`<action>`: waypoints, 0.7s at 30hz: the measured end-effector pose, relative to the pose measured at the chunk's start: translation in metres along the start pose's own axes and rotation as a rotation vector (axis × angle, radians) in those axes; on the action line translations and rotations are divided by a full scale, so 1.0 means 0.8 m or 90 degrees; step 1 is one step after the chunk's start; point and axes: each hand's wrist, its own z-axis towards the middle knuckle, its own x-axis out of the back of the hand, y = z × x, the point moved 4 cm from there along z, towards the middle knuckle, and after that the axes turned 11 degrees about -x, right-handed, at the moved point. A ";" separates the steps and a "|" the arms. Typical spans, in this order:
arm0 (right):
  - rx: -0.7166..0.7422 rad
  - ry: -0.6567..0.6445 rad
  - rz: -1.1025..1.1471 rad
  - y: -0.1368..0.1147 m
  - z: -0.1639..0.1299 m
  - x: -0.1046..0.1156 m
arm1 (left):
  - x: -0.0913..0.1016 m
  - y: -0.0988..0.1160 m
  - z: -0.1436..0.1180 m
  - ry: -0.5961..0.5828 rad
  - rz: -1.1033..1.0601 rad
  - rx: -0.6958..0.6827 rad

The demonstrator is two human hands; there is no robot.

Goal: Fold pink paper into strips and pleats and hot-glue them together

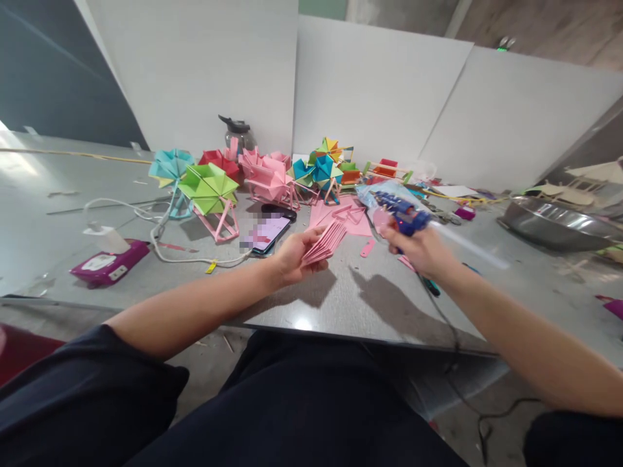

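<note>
The left hand (292, 258) has its fingers closed around a fanned stack of pink folded paper (325, 243), held above the grey counter (341, 298). The paper looks light, thin and easily creased, best pinched at its gathered end. The right hand (419, 250) grips a blue glue gun (405, 217). Paper pinwheel models (209, 191) stand behind.

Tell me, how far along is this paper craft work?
Several look finished: folded paper wheels on stick stands, such as the green wheel and pink wheel, stand at the back of the table. In hand: the left hand holds a stack of folded pink pieces, unassembled; the right hand grips a blue glue gun. Loose pink paper lies nearby, apparently unused.
</note>
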 end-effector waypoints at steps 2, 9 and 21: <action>0.016 -0.045 -0.024 -0.012 -0.003 -0.042 | -0.004 -0.004 -0.001 -0.010 0.002 -0.010; 0.033 0.006 0.115 -0.010 -0.016 -0.101 | -0.010 -0.029 -0.002 -0.063 0.132 0.033; 0.046 -0.066 0.300 -0.013 -0.038 -0.105 | -0.001 -0.024 0.000 -0.274 0.140 0.084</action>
